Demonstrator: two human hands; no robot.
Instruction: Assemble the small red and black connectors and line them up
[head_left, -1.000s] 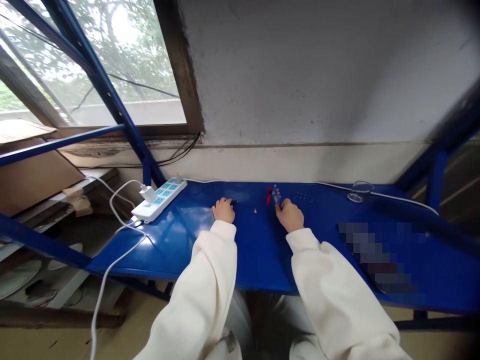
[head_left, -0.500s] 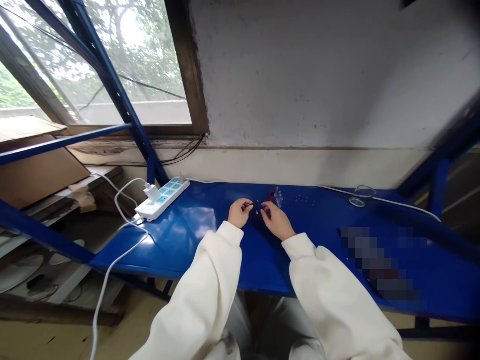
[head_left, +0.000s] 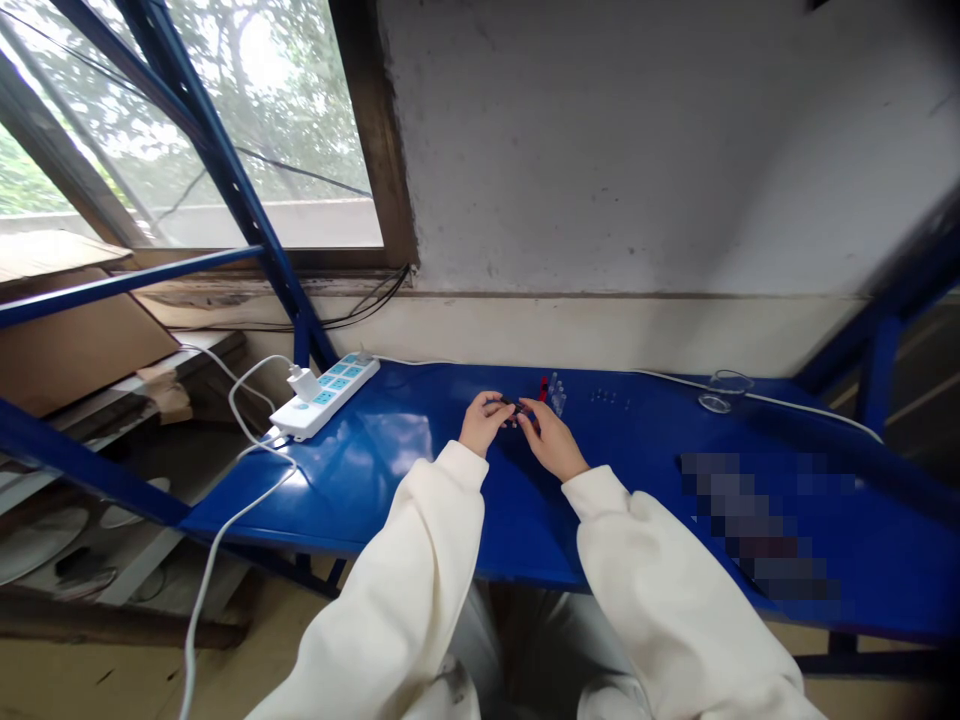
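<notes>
My left hand (head_left: 480,424) pinches a small dark piece (head_left: 513,403) above the blue table; its exact kind is too small to make out. From the other side my right hand (head_left: 552,436) meets it, thumb and fingertips drawn together at the piece's right end. Whether the right fingers grip the same piece or a tiny part at its end is hidden. Just beyond the right fingers lie a red item (head_left: 544,386) and several clear, tube-like pieces (head_left: 557,392). Several tiny clear bits (head_left: 602,397) are scattered farther right.
A white power strip (head_left: 330,395) with a plugged-in adapter and cable sits on the left of the blue table (head_left: 375,500). At the back right are a clear round dish (head_left: 715,404) and a white cable (head_left: 814,413). A blurred-out object (head_left: 757,530) lies front right.
My right hand has moved slightly left and my left slightly right. The fingertips of both now come together at the dark piece, where a gap showed before.
</notes>
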